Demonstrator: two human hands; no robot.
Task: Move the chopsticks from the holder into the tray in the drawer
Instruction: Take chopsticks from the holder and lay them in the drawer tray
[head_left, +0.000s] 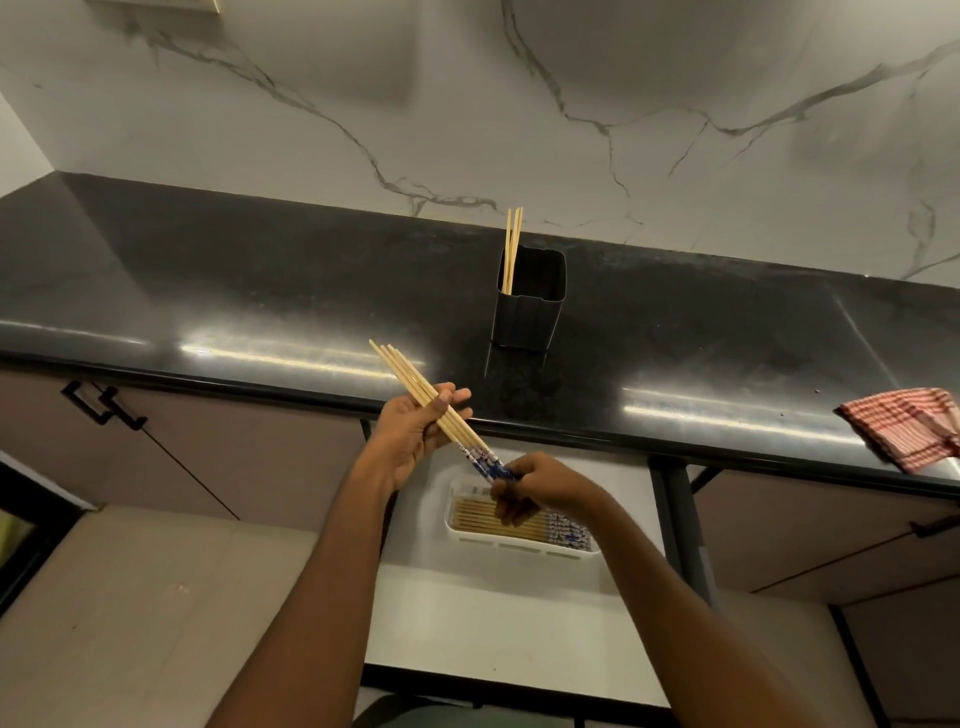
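On the far left, under the black desk (208, 291), a cupboard door has a black handle (104, 408). My left hand (415, 431) is up in front of the desk edge. Its grip is closed on a bunch of chopsticks (421, 389), near the middle of the sticks. The bare wood ends point up and to the left. The blue and white ends slant down to my right hand (535, 491), and that grip is closed on them too. Right under my right hand is the white tray (467, 538), inside the open drawer (493, 623). More chopsticks already lie flat in the tray, side by side. Farther back on the desk stands the dark holder (527, 312). A few chopsticks still stand in its left corner, leaning on the wall. At the far right edge of the desk lies a red checked cloth (904, 426).
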